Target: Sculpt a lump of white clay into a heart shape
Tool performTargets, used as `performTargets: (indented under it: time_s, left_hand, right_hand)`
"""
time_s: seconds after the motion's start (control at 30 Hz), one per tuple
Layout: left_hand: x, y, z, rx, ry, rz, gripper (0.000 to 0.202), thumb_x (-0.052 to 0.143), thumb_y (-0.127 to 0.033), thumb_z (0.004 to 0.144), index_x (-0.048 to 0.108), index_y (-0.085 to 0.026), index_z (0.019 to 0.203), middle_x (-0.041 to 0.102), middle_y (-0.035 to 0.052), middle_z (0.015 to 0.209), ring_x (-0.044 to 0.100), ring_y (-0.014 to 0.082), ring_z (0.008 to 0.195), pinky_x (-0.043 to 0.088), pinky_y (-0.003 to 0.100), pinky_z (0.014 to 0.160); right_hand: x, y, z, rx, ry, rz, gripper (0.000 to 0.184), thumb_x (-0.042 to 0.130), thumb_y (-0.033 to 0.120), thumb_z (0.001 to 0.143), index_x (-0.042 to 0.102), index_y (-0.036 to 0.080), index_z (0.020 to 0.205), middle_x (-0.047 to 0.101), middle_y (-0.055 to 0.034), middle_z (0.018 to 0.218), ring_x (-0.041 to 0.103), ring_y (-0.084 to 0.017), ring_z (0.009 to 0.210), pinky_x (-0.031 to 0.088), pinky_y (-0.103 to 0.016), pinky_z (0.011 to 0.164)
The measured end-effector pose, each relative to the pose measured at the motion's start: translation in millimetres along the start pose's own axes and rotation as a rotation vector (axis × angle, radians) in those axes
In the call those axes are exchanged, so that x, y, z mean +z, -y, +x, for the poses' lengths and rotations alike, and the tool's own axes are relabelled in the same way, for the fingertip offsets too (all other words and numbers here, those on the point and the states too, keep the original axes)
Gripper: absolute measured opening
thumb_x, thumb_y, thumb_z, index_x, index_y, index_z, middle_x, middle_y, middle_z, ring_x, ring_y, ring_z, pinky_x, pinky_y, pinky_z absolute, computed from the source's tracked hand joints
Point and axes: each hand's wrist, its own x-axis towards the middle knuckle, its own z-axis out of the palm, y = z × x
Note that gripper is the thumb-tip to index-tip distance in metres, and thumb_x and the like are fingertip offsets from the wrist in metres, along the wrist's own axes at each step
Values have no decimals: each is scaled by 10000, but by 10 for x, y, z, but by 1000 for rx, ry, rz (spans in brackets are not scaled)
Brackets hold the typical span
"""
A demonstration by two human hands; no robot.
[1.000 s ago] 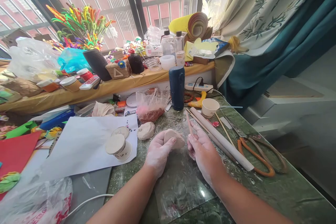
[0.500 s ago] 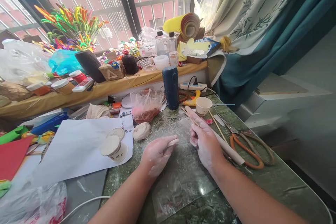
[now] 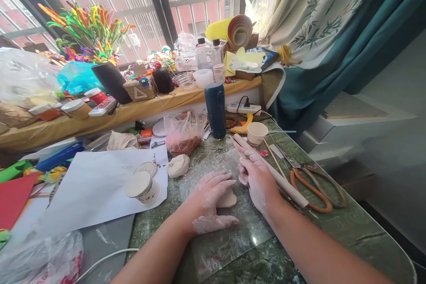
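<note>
My left hand [image 3: 213, 202] lies flat with its fingers spread over a flattened lump of pale clay [image 3: 227, 199], which shows between thumb and fingers and rests on a clear plastic sheet [image 3: 229, 248]. White powder coats both hands. My right hand [image 3: 259, 179] is closed, its fingers curled around a thin wooden stick [image 3: 234, 143] whose tip points away from me. Beside that hand, a pale rolling pin [image 3: 289, 189] lies slanted on the table. Past my left hand sits a rounder ball of clay [image 3: 178, 166].
Large orange-handled scissors [image 3: 311, 191] lie at the right, near a paper cup [image 3: 257, 134]. A dark blue bottle [image 3: 215, 111] stands at the back. Leftward, lidded cups [image 3: 138, 185] stand on white paper [image 3: 96, 186]. A bag of reddish material [image 3: 183, 140] lies behind the clay ball.
My left hand has opened from a closed, edge-on pose and turned palm down onto the clay. My right hand stays nearly where it was, its index finger more bent.
</note>
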Motion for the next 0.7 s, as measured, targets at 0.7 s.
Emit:
performTargets:
  time_s: [0.7]
  left_hand:
    - [-52, 23, 11, -258, -209, 68, 904, 883, -531, 693, 509, -252, 1467, 596, 148, 1425, 526, 394, 1325, 379, 579, 1142]
  right_hand:
    - [6, -43, -24, -5, 58, -143, 532, 726, 469, 789, 669, 183, 1234, 512, 71, 662, 369, -87, 489, 278, -225, 454]
